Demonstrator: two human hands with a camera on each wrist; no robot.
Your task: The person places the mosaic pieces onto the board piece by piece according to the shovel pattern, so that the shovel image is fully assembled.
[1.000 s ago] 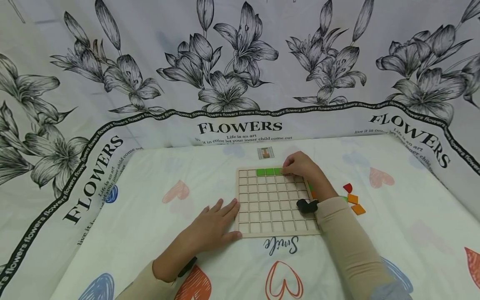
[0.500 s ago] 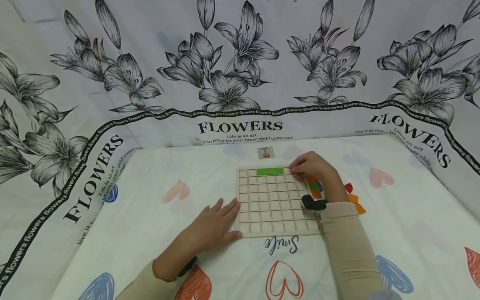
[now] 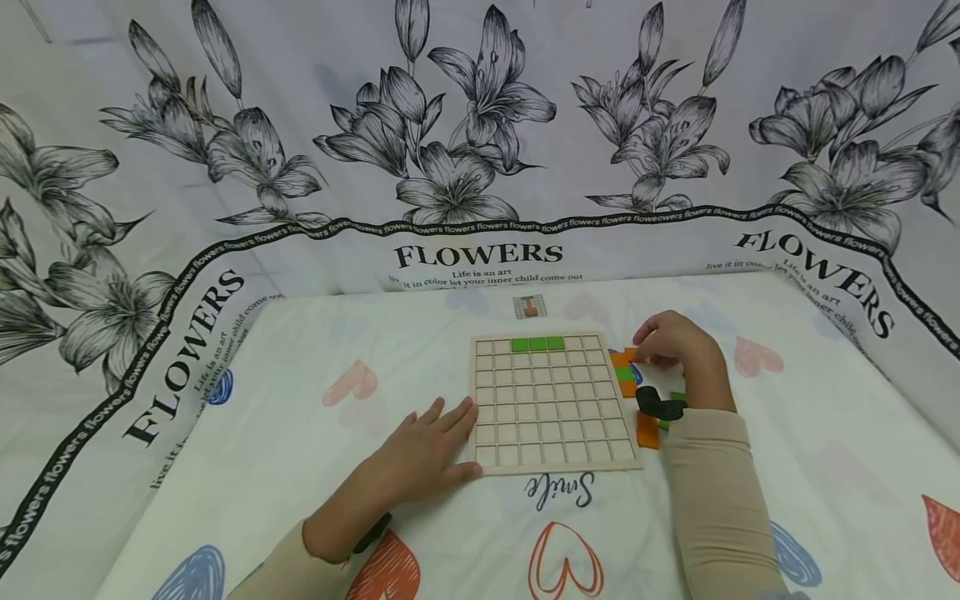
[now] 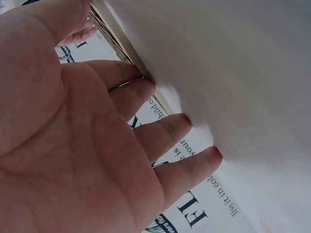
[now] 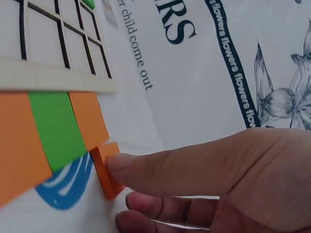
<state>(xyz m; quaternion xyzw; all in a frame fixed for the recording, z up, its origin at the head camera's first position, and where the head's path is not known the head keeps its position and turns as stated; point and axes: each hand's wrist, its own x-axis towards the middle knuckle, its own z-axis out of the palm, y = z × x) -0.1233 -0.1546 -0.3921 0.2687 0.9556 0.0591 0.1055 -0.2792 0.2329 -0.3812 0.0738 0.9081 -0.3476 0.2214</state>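
A wooden grid board [image 3: 555, 408] lies flat on the cloth, with three green tiles [image 3: 537, 344] in its far row. My left hand [image 3: 423, 450] rests with spread fingers against the board's left edge; the left wrist view shows the fingertips [image 4: 182, 119] on the cloth and board edge. Beyond the board's right side, my right hand [image 3: 678, 346] pinches an orange tile [image 5: 103, 170], with the thumb on its face. That tile is tilted and touches the corner of a line of orange and green tiles [image 5: 57, 131] beside the board.
More orange tiles [image 3: 648, 432] and a green tile [image 3: 677, 397] lie near the right wrist, partly hidden by the strap and sleeve. A small picture card [image 3: 530, 307] lies beyond the board. A flower-printed curtain [image 3: 480, 150] hangs behind the table.
My right hand has moved right, from the far row's green tiles to the loose tiles beside the board, and now holds an orange one. My left hand has stayed put.
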